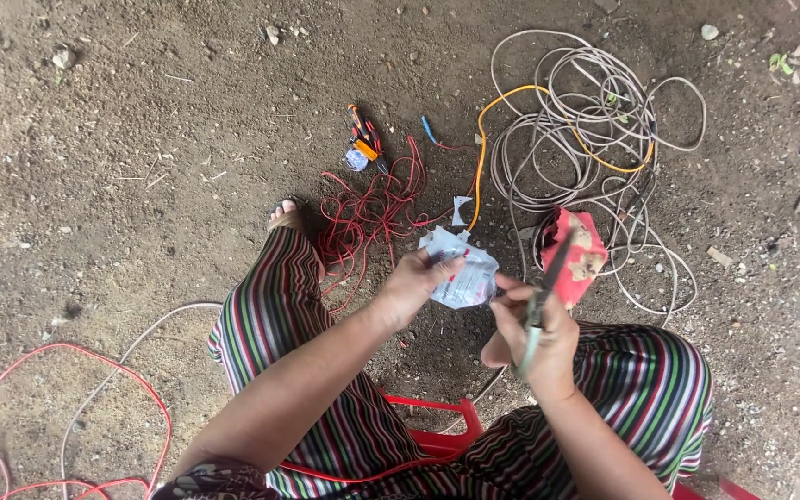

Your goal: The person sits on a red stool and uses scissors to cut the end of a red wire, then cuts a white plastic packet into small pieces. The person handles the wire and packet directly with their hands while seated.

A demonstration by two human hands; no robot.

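Two hands busy at knee height: left hand (411, 285) pinches a crumpled clear plastic packet (463, 271), right hand (531, 335) is clamped round scissors (543, 296) beside it. Packet looks barely opened so far. Red wire (372, 211) and grey cable (585, 130) lie untouched on the dirt.

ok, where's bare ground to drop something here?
Free: dirt left of the striped trouser leg, above the red cable loop; also far right, beyond the grey cable coil. Crowded: straight ahead, with the red wire tangle, tools and the coil.
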